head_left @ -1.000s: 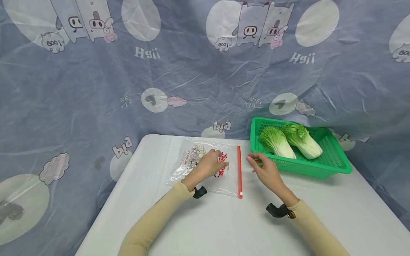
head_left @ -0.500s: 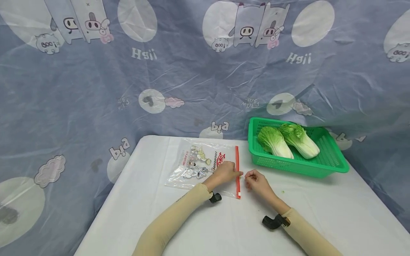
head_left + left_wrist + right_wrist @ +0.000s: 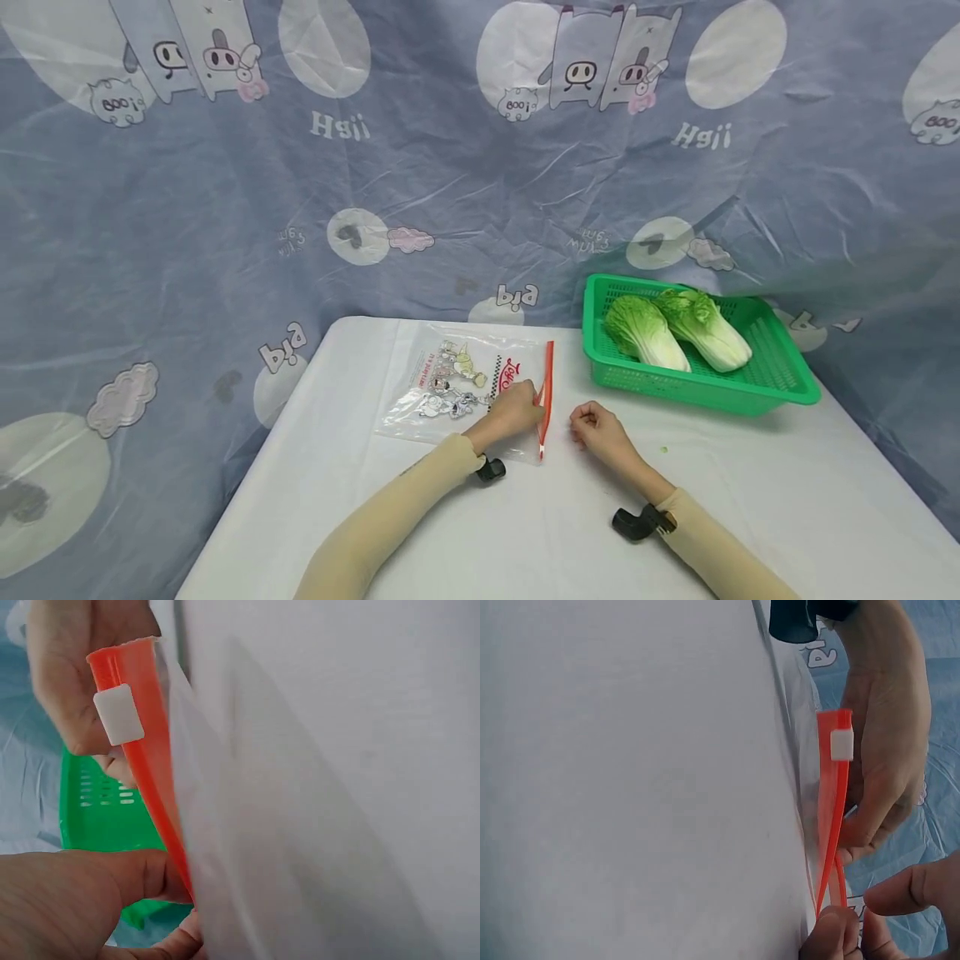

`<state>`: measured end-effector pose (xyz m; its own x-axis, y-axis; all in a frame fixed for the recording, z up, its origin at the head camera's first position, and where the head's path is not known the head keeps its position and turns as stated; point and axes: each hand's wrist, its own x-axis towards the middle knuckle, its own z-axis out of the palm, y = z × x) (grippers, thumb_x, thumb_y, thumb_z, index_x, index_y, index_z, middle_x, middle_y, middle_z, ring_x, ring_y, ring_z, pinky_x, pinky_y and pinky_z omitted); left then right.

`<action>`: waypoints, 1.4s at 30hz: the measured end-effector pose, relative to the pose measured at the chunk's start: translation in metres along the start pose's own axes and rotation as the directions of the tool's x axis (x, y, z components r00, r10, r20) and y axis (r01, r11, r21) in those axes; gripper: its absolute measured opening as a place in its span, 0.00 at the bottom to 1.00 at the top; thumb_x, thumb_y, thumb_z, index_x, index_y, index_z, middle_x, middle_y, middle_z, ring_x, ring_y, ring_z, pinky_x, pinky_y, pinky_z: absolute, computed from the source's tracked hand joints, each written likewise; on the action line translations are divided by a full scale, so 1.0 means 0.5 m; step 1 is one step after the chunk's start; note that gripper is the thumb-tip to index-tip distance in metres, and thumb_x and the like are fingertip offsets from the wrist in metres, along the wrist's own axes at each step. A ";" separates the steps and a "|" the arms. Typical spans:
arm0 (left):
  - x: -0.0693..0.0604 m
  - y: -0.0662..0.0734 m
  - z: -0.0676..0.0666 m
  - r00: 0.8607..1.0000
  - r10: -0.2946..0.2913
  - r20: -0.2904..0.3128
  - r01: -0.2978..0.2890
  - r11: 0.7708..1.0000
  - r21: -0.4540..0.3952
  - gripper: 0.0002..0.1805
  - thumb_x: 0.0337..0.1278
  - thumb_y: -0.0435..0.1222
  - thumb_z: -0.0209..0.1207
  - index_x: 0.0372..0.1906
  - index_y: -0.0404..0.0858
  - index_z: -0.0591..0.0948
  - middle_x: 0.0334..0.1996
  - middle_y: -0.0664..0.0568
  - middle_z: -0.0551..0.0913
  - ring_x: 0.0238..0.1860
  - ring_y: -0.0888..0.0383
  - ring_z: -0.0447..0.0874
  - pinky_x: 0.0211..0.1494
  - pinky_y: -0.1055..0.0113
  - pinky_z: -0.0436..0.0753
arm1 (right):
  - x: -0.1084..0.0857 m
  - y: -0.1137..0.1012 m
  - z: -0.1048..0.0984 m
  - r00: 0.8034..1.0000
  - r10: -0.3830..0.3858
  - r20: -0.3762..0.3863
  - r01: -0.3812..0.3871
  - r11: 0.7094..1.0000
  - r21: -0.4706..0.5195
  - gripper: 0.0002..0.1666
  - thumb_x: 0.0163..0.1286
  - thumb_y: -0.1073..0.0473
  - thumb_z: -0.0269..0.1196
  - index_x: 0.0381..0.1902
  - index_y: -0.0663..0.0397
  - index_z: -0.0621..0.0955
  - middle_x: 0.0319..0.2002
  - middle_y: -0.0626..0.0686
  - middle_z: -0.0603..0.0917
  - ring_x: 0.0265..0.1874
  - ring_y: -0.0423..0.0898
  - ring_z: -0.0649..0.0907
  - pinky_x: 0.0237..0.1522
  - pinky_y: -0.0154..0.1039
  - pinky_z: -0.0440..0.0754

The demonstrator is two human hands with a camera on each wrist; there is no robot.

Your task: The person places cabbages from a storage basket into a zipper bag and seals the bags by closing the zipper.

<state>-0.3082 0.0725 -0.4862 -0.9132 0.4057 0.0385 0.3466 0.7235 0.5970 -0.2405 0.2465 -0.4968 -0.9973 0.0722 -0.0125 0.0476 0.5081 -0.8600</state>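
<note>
A clear slider zip bag (image 3: pixel 420 417) printed with cartoon figures lies on the white table, its red zip strip (image 3: pixel 550 367) at the right. My left hand (image 3: pixel 512 414) pinches this edge near its middle, where the two red strips part slightly. A white slider (image 3: pixel 120 714) sits near one end of the strip in the left wrist view. Just right of the bag, apart from it, my right hand (image 3: pixel 602 432) hangs with fingers loosely curled and nothing visible in them. The right wrist view shows its thumb and fingertips (image 3: pixel 831 930) close to the strip.
A green plastic basket (image 3: pixel 697 392) with two Chinese cabbages (image 3: pixel 652 333) stands at the table's back right. A tiny green scrap (image 3: pixel 664 450) lies right of my right hand. A patterned grey-blue sheet (image 3: pixel 450 167) hangs behind the white table (image 3: pixel 525 533).
My left hand moved right across the bag and took hold of its zip edge; the bag's edge has shifted slightly left and the strips have parted. My right hand moved slightly left and lower.
</note>
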 end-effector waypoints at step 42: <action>-0.111 0.041 -0.307 0.836 0.023 -0.548 -0.014 1.000 0.020 0.15 0.51 0.28 0.60 0.14 0.39 0.73 0.11 0.51 0.77 0.12 0.61 0.72 0.17 0.69 0.69 | 0.132 -0.044 0.081 0.994 0.109 0.028 -0.113 0.976 0.187 0.10 0.65 0.61 0.65 0.30 0.64 0.78 0.21 0.55 0.84 0.13 0.39 0.78 0.17 0.32 0.77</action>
<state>-0.2831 -0.0211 -0.3533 -0.8732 0.0498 0.4848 0.3636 0.7289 0.5801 -0.3096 0.2052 -0.4993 -0.9873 0.1030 -0.1208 0.1483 0.3275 -0.9331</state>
